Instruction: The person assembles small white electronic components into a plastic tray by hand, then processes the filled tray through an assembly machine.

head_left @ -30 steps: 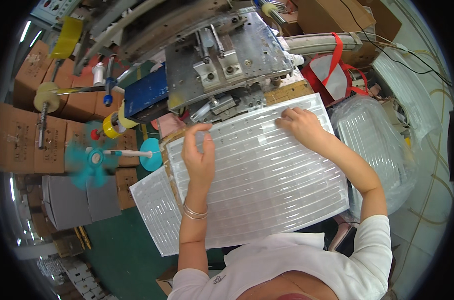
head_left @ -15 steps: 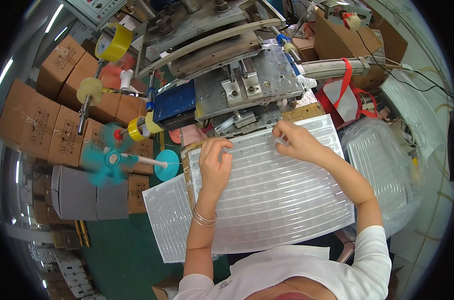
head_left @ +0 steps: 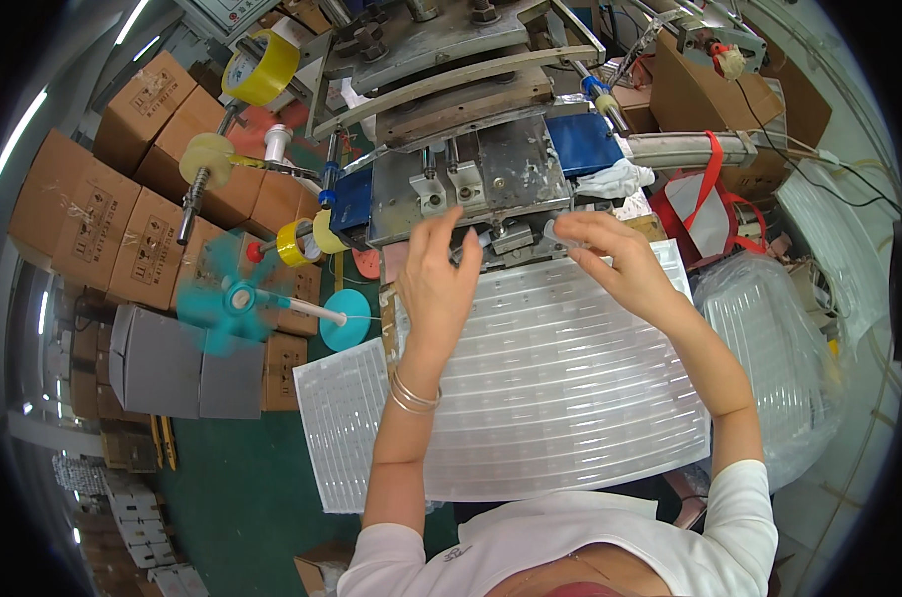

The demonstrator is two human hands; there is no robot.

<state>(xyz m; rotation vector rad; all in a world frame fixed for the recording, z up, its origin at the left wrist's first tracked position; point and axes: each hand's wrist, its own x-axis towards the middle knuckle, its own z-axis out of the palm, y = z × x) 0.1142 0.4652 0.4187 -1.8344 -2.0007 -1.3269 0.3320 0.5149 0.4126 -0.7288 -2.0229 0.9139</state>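
My left hand (head_left: 437, 284) is raised in front of the machine's metal sliding plate (head_left: 516, 164), thumb and fingers apart with nothing visible between them. To its right, my right hand (head_left: 620, 264) pinches a small clear plastic piece (head_left: 557, 233) at its fingertips, close to the small metal fixture (head_left: 512, 239) on the machine's front edge. Two small metal clamp blocks (head_left: 463, 189) are mounted on the plate behind the left fingertips. Below both hands lies a large clear ribbed plastic tray sheet (head_left: 560, 398), with rows of narrow grooves.
A second ribbed sheet (head_left: 342, 428) sticks out at the left. Bagged clear trays (head_left: 759, 338) stand at the right, beside a red-handled bag (head_left: 698, 204). A turquoise fan (head_left: 240, 296) spins at the left near stacked cartons (head_left: 153, 244). The press head (head_left: 461, 114) overhangs the plate.
Both hands have moved forward from above the tray sheet to the machine's front, and the left fingers have spread. The metal plate has slid left, uncovering a blue surface at its right.
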